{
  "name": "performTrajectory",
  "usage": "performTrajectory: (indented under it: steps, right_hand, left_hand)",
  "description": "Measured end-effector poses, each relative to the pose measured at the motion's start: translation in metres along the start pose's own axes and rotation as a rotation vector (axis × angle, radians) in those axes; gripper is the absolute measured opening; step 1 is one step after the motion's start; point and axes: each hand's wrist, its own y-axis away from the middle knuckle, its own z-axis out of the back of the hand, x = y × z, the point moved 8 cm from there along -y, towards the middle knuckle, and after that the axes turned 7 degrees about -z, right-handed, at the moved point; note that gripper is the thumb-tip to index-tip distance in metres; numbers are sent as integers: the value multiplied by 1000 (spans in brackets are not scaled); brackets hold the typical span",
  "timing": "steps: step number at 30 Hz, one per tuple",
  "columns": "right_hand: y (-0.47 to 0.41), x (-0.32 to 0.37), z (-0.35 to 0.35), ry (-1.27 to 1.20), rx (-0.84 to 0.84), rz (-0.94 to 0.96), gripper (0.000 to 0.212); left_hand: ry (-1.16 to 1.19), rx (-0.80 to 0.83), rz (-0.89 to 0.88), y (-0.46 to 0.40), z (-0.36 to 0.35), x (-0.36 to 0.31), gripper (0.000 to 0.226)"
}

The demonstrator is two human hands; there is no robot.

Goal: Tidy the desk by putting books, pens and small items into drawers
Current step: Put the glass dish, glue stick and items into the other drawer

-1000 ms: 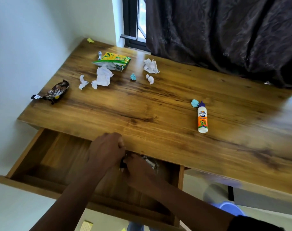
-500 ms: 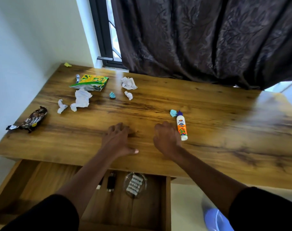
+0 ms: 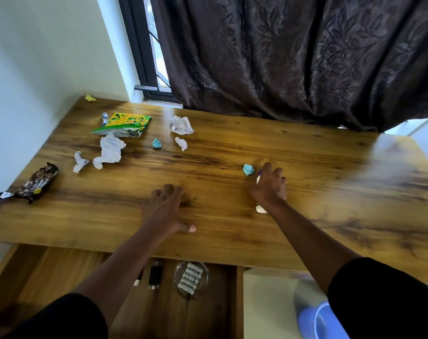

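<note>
A brown snack wrapper (image 3: 38, 183), its print unreadable, lies far left on the tabletop (image 3: 330, 192). The left hand (image 3: 165, 207) rests flat, fingers spread. The right hand (image 3: 269, 187) covers the glue bottle (image 3: 260, 208), fingers curling over it; the label is hidden.

Single view only, head-worn wide-angle, so no second camera and no overlap to report. It looks forward and steeply down from above the near edge of the desk (image 3: 306, 182), facing the curtain (image 3: 293, 57) and window (image 3: 144, 57) at the far side. Close range: both forearms enter from the bottom edge, left hand (image 3: 165, 211) and right hand (image 3: 269, 185) near frame centre. The open drawer (image 3: 238, 302) sits directly beneath the lens at bottom. Wide-angle bowing shows at the edges; the wall (image 3: 37, 57) fills the left side.
</note>
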Motion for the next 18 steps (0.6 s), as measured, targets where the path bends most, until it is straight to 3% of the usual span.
performTrajectory:
  steps: [7, 11, 14, 16, 18]
  right_hand:
    - [-4, -15, -1, -181, 88, -64, 50]
    - [19, 7, 3, -256, 96, 41, 40]
    - [47, 34, 4, -462, 170, 152, 37]
    - [68, 53, 2, -569, 259, 226, 41]
    - [89, 71, -2, -620, 328, 303, 46]
  left_hand:
    - [-1, -1, 6, -10, 2, 2, 125]
    - [-7, -20, 2, -11, 3, 0, 123]
    - [8, -26, -9, -7, 2, 0, 122]
    - [70, -38, -7, 0, 2, 2, 109]
    - [171, -105, 12, 8, 9, 7, 80]
